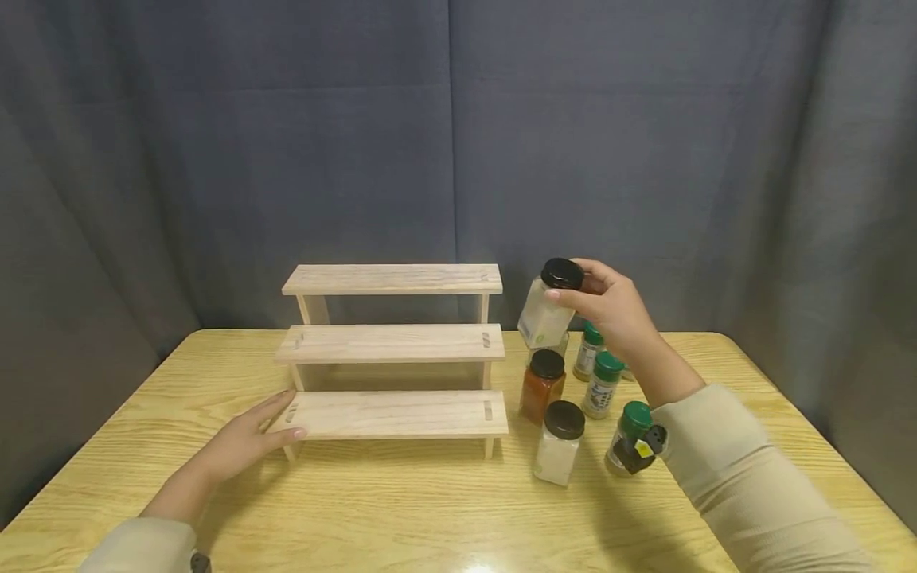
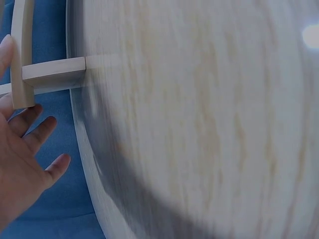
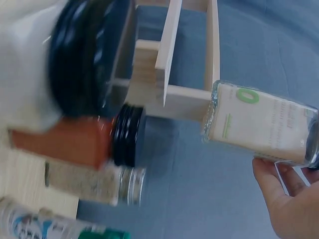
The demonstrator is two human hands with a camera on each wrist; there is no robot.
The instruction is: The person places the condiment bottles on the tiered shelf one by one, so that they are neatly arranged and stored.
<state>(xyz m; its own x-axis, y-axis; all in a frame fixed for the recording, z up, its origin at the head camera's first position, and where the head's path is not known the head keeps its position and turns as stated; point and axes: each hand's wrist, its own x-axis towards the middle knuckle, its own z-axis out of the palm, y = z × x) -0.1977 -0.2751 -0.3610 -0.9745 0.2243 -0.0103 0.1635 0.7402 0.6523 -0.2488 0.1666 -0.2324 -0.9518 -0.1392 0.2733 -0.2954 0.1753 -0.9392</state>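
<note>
My right hand (image 1: pixel 609 306) grips a square glass jar (image 1: pixel 546 314) with a black lid, by its upper part. Pale contents and a label with green print show on this jar (image 3: pixel 264 124) in the right wrist view. It is tilted and raised, right of a three-tier wooden shelf (image 1: pixel 401 414). At that shelf's lower left end, my left hand (image 1: pixel 239 442) touches the bottom tier with thumb and fingers spread. In the left wrist view, fingertips (image 2: pixel 27 119) lie against the board's end (image 2: pixel 22 55); part of the hand is cut off.
Below the raised jar stand a jar of red-orange spice (image 1: pixel 542 390) and a white-filled jar (image 1: pixel 559 450), both black-lidded. Several green-capped shakers (image 1: pixel 602 390) stand to their right, one partly behind the wrist camera. A grey curtain (image 1: pixel 451 159) hangs behind the wooden table (image 1: pixel 372 509).
</note>
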